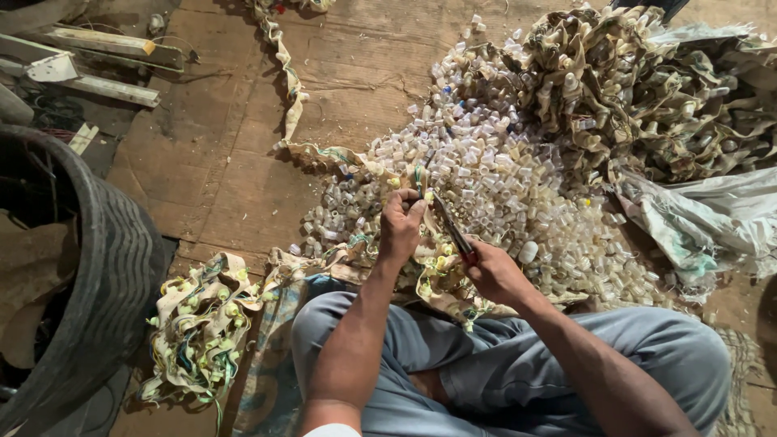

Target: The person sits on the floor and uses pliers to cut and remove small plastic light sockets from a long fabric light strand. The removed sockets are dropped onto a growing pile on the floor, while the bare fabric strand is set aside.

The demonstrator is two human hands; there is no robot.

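My left hand (401,222) pinches a dirty cloth strip (340,155) studded with small plastic caps, holding it up above my lap. My right hand (494,271) grips scissors with red handles (453,231), their blades pointing up toward the spot where the left fingers hold the strip. Both hands hover over my crossed legs in grey-blue trousers (502,364). Beyond them lies a wide heap of loose small white and clear plastic caps (502,170) on the wooden floor.
A tangled pile of strips with caps attached (647,89) sits at the upper right beside a pale sack (704,218). Another bundle of strips (198,328) lies at my left knee. A large black tyre (105,275) stands at left, wooden battens (97,57) beyond it.
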